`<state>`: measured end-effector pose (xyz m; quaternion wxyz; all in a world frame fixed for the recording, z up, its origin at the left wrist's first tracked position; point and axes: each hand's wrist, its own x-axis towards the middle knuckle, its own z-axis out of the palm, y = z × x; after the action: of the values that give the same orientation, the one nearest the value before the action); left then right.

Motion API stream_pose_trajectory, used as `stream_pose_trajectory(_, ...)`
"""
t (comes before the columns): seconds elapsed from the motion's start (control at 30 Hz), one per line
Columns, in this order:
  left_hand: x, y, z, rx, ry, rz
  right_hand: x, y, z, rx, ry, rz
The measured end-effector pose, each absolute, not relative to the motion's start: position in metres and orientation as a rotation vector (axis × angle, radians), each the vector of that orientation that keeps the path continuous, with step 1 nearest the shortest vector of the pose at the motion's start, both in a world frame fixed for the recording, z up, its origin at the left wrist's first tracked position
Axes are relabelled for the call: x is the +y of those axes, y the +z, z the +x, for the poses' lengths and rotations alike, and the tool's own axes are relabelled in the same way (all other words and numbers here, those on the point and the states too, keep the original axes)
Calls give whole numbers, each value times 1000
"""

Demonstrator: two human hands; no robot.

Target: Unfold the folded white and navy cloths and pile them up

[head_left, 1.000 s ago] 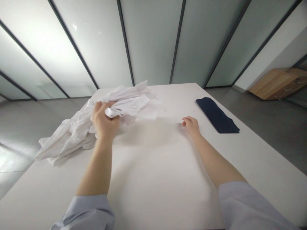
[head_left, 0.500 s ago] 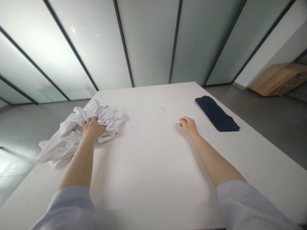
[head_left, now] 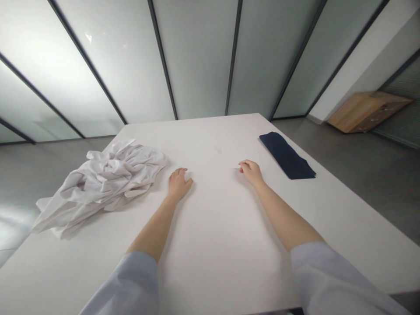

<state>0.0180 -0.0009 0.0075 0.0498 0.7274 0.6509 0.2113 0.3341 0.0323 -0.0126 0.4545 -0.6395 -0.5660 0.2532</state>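
My left hand (head_left: 179, 184) is over the white table, just right of a crumpled white cloth (head_left: 114, 175). Its thumb and fingers are apart, and it holds nothing. The cloth lies in a loose heap at the table's left side, one end stretching toward the near left edge. My right hand (head_left: 252, 172) rests near the middle of the table with its fingers curled in; nothing shows in it. To its right lies a flat, folded dark navy cloth (head_left: 287, 155), apart from the hand.
The white table (head_left: 210, 236) stretches ahead of me, with its right edge beyond the navy cloth. Behind it stands a frosted glass partition (head_left: 200, 57) with dark frames. A wooden cabinet (head_left: 357, 111) is on the floor at the far right.
My left hand has let go of the white cloth and moved right, onto the bare table. The cloth has sunk into a flatter heap. My right hand stays curled in its place.
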Motion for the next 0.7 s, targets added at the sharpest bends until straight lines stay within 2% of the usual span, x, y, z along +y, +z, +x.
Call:
stream_pose_trajectory(0.1, 3, -5, 19, 1930, 609, 2245, 37, -15, 338, -1286, 600, -1556)
stream_pose_trajectory(0.3, 3, -3, 13, 1888, 627, 2241, 53, -7, 387, -1062, 539, -1587)
stream_pose_trajectory(0.5, 4, -4, 16, 1900, 609, 2238, 50, 2, 486, -1141, -60, -2163)
stream_pose_trajectory(0.7, 2, -2, 18, 1915, 610, 2232, 27, -9, 517, -1320, -162, -2519)
